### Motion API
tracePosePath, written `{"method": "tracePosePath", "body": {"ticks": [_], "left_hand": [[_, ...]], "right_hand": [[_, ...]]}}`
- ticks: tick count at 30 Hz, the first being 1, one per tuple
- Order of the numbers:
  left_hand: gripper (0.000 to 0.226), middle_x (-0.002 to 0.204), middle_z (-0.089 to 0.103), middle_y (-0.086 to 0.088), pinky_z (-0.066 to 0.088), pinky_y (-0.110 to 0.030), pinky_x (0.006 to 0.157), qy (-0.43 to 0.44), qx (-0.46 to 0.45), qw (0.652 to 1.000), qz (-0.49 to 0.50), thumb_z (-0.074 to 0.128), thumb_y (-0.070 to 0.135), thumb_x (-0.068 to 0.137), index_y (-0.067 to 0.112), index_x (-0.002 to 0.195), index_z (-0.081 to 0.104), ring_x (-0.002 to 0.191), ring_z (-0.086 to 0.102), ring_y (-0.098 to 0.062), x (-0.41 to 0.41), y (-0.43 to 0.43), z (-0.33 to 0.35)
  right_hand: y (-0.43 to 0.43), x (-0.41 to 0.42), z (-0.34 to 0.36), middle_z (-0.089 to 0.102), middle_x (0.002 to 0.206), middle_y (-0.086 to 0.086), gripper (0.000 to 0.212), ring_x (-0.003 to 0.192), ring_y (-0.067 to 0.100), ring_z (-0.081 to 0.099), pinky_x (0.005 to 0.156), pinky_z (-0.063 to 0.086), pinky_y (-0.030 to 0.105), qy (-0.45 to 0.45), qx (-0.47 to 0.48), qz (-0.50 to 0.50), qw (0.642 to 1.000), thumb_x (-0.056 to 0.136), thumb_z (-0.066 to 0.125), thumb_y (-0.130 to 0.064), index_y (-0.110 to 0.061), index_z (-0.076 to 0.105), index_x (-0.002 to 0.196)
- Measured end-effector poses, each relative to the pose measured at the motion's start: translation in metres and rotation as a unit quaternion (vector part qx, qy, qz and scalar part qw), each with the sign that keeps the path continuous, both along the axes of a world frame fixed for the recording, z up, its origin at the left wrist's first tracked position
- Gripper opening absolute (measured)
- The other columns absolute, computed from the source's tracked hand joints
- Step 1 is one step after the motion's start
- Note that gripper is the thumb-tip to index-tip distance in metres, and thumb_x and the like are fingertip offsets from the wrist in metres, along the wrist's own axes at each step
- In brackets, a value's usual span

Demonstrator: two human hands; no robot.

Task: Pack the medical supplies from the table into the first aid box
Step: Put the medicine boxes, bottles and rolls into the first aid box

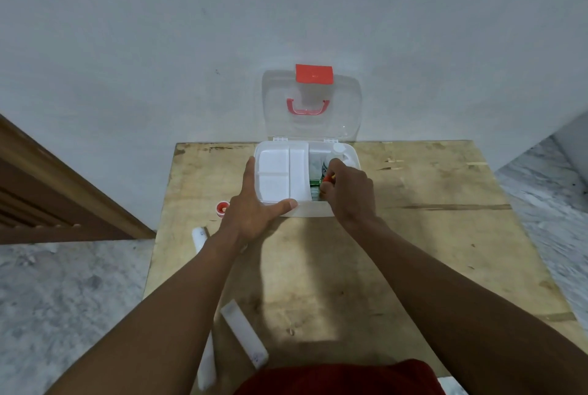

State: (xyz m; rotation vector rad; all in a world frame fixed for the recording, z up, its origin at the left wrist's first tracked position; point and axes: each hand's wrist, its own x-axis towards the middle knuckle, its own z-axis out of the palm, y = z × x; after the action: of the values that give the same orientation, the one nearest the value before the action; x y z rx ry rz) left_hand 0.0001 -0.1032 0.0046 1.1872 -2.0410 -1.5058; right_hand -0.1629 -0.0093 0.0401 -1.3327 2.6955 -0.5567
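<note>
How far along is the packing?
Partway. White bottle and green packet are in the first aid box. Right hand holds a red item over them; left hand rests on the box. Small red container, white tube and long white box lie on the table.

Grey wall (127,28), brown wooden panel (57,191).

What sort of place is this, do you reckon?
Probably a plain room in a home, not a clinic: a rough plywood table against a bare painted wall, and a mottled stone floor.
</note>
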Motion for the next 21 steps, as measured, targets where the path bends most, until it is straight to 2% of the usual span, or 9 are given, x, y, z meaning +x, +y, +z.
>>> {"method": "tracePosePath", "body": {"ticks": [9, 14, 17, 21], "left_hand": [[0.112, 0.135, 0.052, 0.012, 0.051, -0.048, 0.094, 0.0, -0.009, 1.0, -0.004, 0.081, 0.056, 0.064, 0.044, 0.149, 0.009, 0.117, 0.055, -0.022, 0.0, -0.003, -0.004], [0.112, 0.134, 0.052, 0.01, 0.051, -0.046, 0.093, -0.005, -0.009, 1.0, 0.0, 0.081, 0.055, 0.064, 0.046, 0.148, 0.009, 0.114, 0.056, -0.023, 0.0, -0.004, -0.003], [0.113, 0.134, 0.052, 0.009, 0.052, -0.048, 0.093, -0.007, -0.009, 1.0, 0.002, 0.081, 0.059, 0.062, 0.046, 0.148, 0.009, 0.115, 0.056, -0.024, 0.0, -0.004, -0.003], [0.112, 0.135, 0.051, 0.01, 0.052, -0.048, 0.093, -0.005, -0.011, 1.0, -0.002, 0.081, 0.057, 0.063, 0.045, 0.148, 0.009, 0.115, 0.056, -0.024, 0.0, -0.004, -0.002]], "right_hand": [[-0.005, 0.001, 0.002, 0.069, 0.092, 0.011, 0.009, 0.083, 0.034, 0.064, 0.067, 0.045, 0.034, 0.01, 0.065, -0.038, 0.997, 0.091, 0.056, -0.014, -0.012, 0.06, 0.099], [-0.01, 0.001, 0.005, 0.069, 0.097, 0.011, 0.016, 0.086, 0.034, 0.062, 0.067, 0.042, 0.031, 0.01, 0.103, -0.044, 0.994, 0.092, 0.052, -0.012, -0.012, 0.064, 0.102], [-0.012, 0.001, 0.006, 0.069, 0.096, 0.011, 0.014, 0.078, 0.031, 0.056, 0.065, 0.039, 0.03, 0.009, 0.105, -0.044, 0.993, 0.091, 0.053, -0.011, -0.011, 0.063, 0.1], [-0.01, 0.001, 0.005, 0.069, 0.095, 0.011, 0.013, 0.087, 0.033, 0.064, 0.066, 0.042, 0.031, 0.001, 0.091, -0.046, 0.995, 0.091, 0.055, -0.011, -0.011, 0.062, 0.101]]}}
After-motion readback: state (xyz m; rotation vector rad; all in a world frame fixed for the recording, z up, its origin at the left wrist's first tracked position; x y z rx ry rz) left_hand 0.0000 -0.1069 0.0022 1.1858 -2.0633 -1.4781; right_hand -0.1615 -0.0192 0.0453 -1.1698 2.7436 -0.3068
